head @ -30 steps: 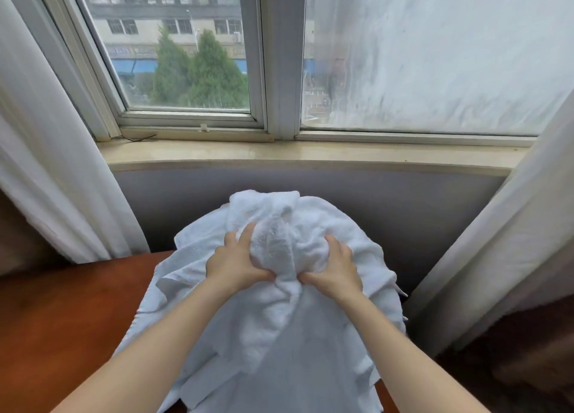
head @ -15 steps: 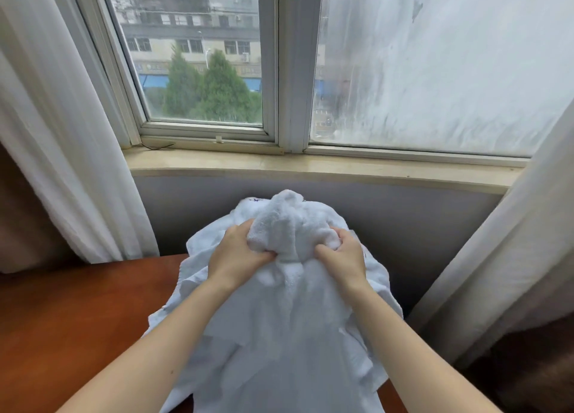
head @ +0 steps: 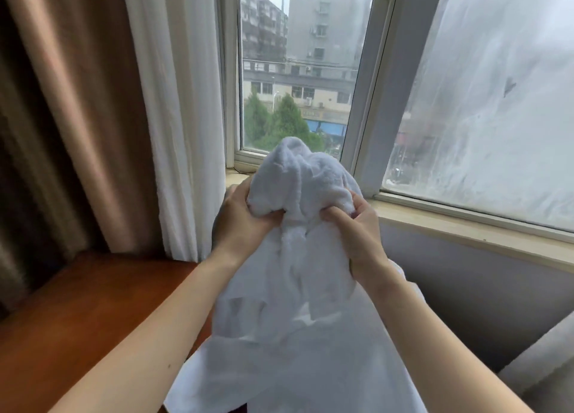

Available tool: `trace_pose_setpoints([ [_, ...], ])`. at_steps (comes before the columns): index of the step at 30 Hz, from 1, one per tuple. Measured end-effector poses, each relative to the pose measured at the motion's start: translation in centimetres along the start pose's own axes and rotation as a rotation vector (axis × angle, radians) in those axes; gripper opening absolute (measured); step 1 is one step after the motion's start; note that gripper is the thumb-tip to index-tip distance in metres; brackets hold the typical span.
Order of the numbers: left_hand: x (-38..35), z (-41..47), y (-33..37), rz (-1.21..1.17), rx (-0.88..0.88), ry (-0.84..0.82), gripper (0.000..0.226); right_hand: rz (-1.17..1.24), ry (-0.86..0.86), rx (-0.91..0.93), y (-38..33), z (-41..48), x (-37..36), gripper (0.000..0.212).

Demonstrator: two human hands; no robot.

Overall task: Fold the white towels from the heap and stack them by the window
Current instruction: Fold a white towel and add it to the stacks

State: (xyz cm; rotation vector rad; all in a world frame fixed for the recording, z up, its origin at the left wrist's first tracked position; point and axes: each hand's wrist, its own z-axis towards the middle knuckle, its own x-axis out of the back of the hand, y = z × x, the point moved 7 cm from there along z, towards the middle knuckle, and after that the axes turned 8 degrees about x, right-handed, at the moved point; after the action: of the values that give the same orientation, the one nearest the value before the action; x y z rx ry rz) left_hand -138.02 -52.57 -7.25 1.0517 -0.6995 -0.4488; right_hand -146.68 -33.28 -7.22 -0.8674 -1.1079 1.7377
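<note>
Both hands on it now: my left hand (head: 245, 223) has a fistful of the white towel (head: 298, 276), fingers curled into the pile from the left. My right hand (head: 357, 235) clamps a fold of the same towel from the other side, thumb pressed across the front. The two hands sit close together, so the cloth bunches into a hump above my knuckles, while the rest hangs down between my forearms and runs out of the bottom of the view. I'm holding it up in the air, in front of the window (head: 298, 70) and about level with the sill (head: 466, 226), because a crumpled towel gives me no straight edge to fold along. The job right now, I judge, is finding a hem or a corner. I can't tell whether the lowest white cloth is this towel's tail or the heap beneath it. The wooden table (head: 77, 319) lies to my left, below the brown curtain (head: 77, 102) and the sheer white curtain (head: 180, 102). I see no folded stack by the window, so I reckon the folding is only starting. Next I want my hands spread apart along one edge.
</note>
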Motion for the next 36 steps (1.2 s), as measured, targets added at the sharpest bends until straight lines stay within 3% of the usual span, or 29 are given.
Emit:
trace_pose_setpoints([
  [3, 5.5, 0.6, -0.5, 0.02, -0.008, 0.114, 0.054, 0.019, -0.059, 0.023, -0.6, 0.6, -5.3, 0.048],
  [7, 13.1, 0.9, -2.2, 0.032, 0.005, 0.24, 0.076, 0.057, -0.151, -0.004, -0.4, 0.6, -13.2, 0.045],
  [10, 18.6, 1.4, -4.2, 0.064, 0.024, 0.261, 0.069, 0.094, -0.227, -0.006, 0.3, 0.0, -19.5, 0.033],
  [14, 26.8, 2.0, -8.0, 0.138, 0.09, 0.351, 0.074, 0.117, -0.321, -0.04, 1.9, -1.1, -28.5, 0.032],
  [22, 40.2, 5.7, -17.3, 0.254, 0.186, 0.368, 0.07, 0.114, -0.438, -0.09, 6.4, -2.3, -44.8, 0.021],
  [33, 42.8, 13.6, -30.0, 0.232, 0.318, 0.197, 0.062, -0.057, -0.403, -0.166, 16.3, 1.2, -53.4, 0.018],
  [36, 41.9, 15.2, -33.9, 0.277, 0.399, 0.146, 0.067, -0.19, -0.438, -0.225, 20.6, 1.7, -54.6, 0.06],
])
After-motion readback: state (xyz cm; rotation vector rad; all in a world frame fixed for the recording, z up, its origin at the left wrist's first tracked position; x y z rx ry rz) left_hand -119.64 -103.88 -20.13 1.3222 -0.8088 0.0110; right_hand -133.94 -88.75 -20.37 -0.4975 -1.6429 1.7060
